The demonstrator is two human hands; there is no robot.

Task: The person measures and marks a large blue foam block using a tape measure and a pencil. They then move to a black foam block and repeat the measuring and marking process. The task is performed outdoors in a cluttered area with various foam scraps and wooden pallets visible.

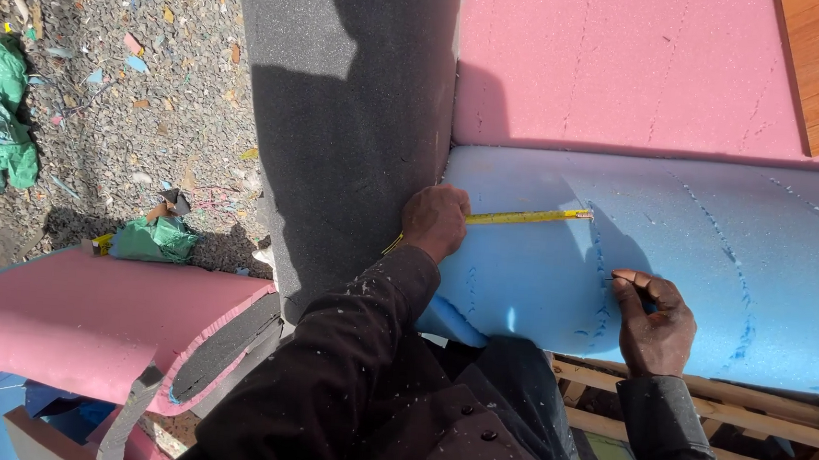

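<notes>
My left hand (435, 220) is curled into a loose fist at the left end of the rounded light blue foam cushion (714, 271), right where it meets the upright dark grey foam panel (351, 111). The fingers are closed around the near end of a thin yellow measuring tape (526, 217), and the knuckles press against the blue foam. The tape runs from that fist to the right, lying flat along the top of the cushion, and its tip ends beside a dotted blue line drawn on the foam.

My right hand (653, 319) rests lower on the front face of the same cushion, well apart from the left. Its fingers (638, 281) are bent inward and pinched narrow, the tips touching the foam close to the blue marks; whether they grip a marker I cannot tell. Both sleeves are dark and flecked with pale crumbs.

Above the blue cushion lies a flat pink foam slab (623, 62), touching it along a straight seam. Below the cushion a bare wooden slat frame (704, 414) shows. To my left a curved pink foam armrest piece (86, 323) sits edged with grey foam, and beyond it a crumpled green plastic bag (154, 239) lies on the scrap-littered ground (121, 95).
</notes>
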